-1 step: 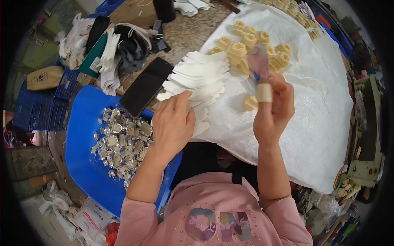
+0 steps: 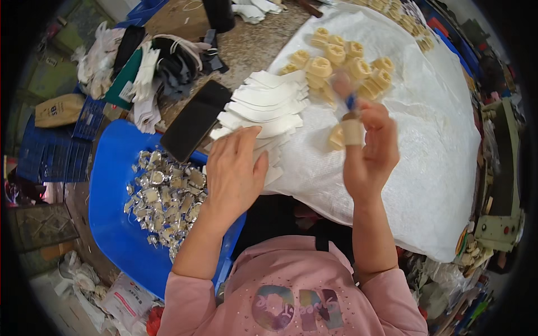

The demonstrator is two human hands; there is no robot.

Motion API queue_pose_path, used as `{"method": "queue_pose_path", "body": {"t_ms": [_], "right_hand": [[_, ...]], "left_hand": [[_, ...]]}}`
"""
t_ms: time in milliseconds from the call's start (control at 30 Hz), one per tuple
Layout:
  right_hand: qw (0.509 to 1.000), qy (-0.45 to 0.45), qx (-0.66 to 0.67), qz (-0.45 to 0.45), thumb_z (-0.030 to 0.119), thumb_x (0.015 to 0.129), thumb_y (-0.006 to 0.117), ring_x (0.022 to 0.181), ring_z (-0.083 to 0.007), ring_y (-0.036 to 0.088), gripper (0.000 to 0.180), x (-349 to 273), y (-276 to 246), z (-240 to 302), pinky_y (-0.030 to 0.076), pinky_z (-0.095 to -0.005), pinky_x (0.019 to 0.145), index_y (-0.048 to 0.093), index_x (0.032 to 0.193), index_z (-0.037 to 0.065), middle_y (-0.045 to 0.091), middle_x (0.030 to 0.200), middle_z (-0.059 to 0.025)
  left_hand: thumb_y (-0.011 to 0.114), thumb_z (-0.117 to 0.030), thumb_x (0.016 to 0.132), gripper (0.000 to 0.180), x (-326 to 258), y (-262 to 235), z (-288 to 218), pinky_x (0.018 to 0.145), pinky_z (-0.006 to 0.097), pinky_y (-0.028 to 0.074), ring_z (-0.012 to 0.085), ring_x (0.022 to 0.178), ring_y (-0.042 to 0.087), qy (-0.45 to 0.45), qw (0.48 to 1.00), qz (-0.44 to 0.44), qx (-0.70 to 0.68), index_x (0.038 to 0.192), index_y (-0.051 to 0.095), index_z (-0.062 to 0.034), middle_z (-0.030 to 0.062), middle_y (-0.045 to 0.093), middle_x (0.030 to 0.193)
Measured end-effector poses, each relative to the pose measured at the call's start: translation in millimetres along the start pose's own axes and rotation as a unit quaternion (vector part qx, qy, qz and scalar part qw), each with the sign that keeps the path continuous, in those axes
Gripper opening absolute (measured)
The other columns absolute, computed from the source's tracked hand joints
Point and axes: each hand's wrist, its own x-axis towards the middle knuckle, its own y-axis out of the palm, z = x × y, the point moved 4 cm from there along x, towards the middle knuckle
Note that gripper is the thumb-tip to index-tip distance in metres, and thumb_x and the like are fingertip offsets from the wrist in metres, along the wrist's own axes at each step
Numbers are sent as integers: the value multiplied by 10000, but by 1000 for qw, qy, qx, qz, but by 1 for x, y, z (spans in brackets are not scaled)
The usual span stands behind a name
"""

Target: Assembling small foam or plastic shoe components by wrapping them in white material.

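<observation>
My left hand (image 2: 235,168) lies flat, palm down, on the near end of a fanned stack of white paper-like strips (image 2: 269,103). My right hand (image 2: 370,151) is raised over the white woven sheet (image 2: 443,151), pinching a small cream cylinder with a blue tip (image 2: 352,130) between its fingers. The top of that piece is blurred. A loose cream spool (image 2: 335,138) lies just left of it. A pile of several cream plastic spools (image 2: 342,59) sits beyond both hands on the sheet.
A blue tray (image 2: 112,224) at my left holds several small shiny metal pieces (image 2: 168,196). A black phone (image 2: 196,119) lies at the tray's far edge. Gloves, cloth and bags (image 2: 151,61) crowd the far left. A green machine (image 2: 501,185) stands at the right.
</observation>
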Motion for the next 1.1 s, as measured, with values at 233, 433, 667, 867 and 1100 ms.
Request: {"method": "queue_pose_path", "body": {"t_ms": [233,433,667,867,1100], "right_hand": [[929,-135,-201,281,61,623,660,968,-327,491,251,-40,3,23,379,-442,845,587,862,33,531,1086,-116],[927,-96,-182,312,70,675,685,1000,-327,471,278,-39,-14,13,384,-422,857,616,944,53,532,1121,-97],[934,-77,-169,306,68,670,693,952,-301,477,349,-43,-21,10,385,-408,829,612,1010,68,523,1067,-106],[935,-68,-269,222,-15,650,627,992,-314,503,377,-19,-41,-24,437,-401,828,600,1024,22,555,1095,-105],[929,-77,-292,213,-34,631,615,947,-315,575,421,-28,-40,-51,496,-359,808,602,1049,17,587,1082,-129]], "left_hand": [[391,-283,979,381,-31,39,-50,730,310,462,227,869,586,-186,810,130,-541,1159,509,31,152,594,1008],[323,-230,1001,382,-29,59,-55,840,314,496,202,1044,585,-303,605,92,-731,1268,440,17,142,591,1109],[305,-268,1004,392,-27,65,-54,757,296,502,200,937,612,-323,644,58,-691,1172,493,33,144,602,1075],[327,-271,1008,376,-9,66,-45,789,317,424,203,974,580,-291,588,-54,-753,1184,501,12,165,607,1114],[300,-309,1010,520,4,84,-74,1111,409,257,293,1328,326,-207,617,6,-759,1428,211,-12,193,305,1440]]}}
